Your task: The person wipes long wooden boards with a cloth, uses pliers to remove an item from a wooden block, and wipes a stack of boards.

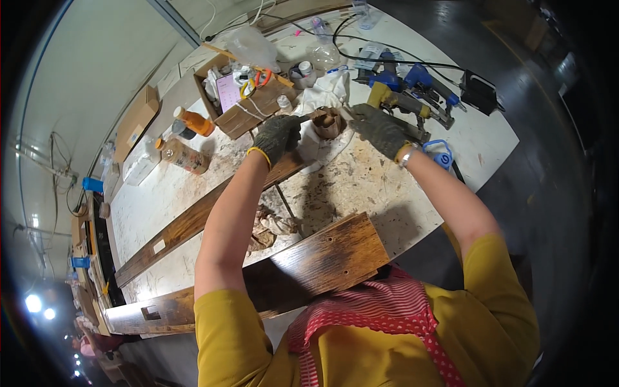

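Note:
Both of my hands wear dark grey gloves and reach to either side of a small brown-stained tub [329, 124] with brown stuff inside. My left hand [276, 138] is closed round a thin dark tool whose tip points to the tub's rim; its exact kind is too small to tell. My right hand [380, 131] pinches a thin pale strip-like piece [347, 113] by the tub's right side. A crumpled white cloth [324, 90] lies just behind the tub. Below my left hand runs a long dark-stained wooden board [193, 222]. A wider glossy brown board [329, 251] lies along the near edge.
Blue nail guns [419, 80] and a yellow-and-grey one [396, 100] lie to the right, with black cables behind. On the left stand an orange bottle [193, 121] and a tan-filled bottle [182, 156]. A cardboard box [242, 116] holds scissors. Stained rags [274, 222] lie between the boards.

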